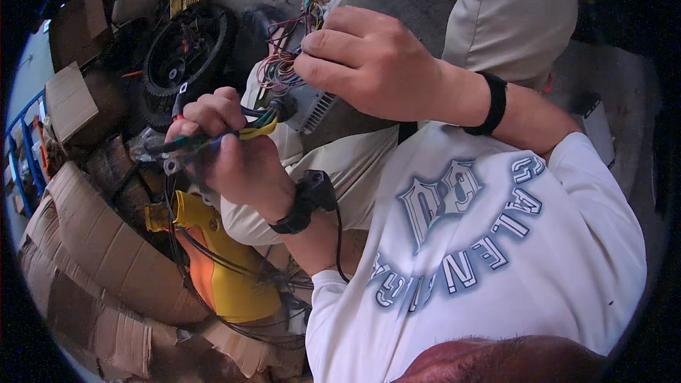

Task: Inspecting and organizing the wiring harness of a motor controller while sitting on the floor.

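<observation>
Clutched thick cables [259,129] in a closed left hand [245,170] at nine o'clock; pinched thin wires [279,73] in the right hand [379,64] near twelve, apparently keeping bundles apart.

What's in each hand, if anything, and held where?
Left hand: thick coloured cables, gripped near their ends, by a ring terminal. Right hand: fingertips at thin wires near a white connector; exact hold hidden.

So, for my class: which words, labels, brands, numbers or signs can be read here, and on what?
White shirt: a curved row of outlined capitals around larger ornate letters; readable, but I won't copy them.
Yellow-and-orange panel: a small round emblem, too small to read.
Coloured wires: no lettering I can make out.
</observation>
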A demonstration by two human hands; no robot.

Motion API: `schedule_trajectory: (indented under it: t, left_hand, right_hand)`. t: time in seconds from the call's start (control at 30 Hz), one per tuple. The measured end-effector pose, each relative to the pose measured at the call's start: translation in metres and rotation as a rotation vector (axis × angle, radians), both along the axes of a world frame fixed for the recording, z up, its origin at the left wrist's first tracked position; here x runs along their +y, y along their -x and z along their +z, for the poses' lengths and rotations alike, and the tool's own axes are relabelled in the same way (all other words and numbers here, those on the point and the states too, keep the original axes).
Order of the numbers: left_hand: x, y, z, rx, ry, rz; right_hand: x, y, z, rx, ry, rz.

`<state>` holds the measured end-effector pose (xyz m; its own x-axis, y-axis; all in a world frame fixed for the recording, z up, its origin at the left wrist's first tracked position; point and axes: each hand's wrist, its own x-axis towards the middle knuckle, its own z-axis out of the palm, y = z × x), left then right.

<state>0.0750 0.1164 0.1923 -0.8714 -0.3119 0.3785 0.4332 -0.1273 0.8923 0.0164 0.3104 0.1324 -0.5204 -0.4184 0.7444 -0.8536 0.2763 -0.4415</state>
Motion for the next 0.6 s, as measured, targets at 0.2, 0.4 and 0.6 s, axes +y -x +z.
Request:
schedule_trajectory:
  t: [0.2, 0.4, 0.6]
  left_hand:
    - [-0.0057, -0.0024, 0.0026, 0.043, -0.116, -0.03]
    - [-0.0083, -0.0077, 0.0024, 0.081, -0.246, -0.02]
    - [-0.0076, 0.0004, 0.0028, 0.066, -0.276, -0.084]
  right_hand:
    - [-0.0013, 0.0, 0.0014, -0.014, 0.008, -0.01]
    - [-0.0038, -0.0023, 0.0028, -0.021, -0.001, 0.012]
    - [-0.0015, 0.003, -0.0018, -0.033, 0.03, -0.012]
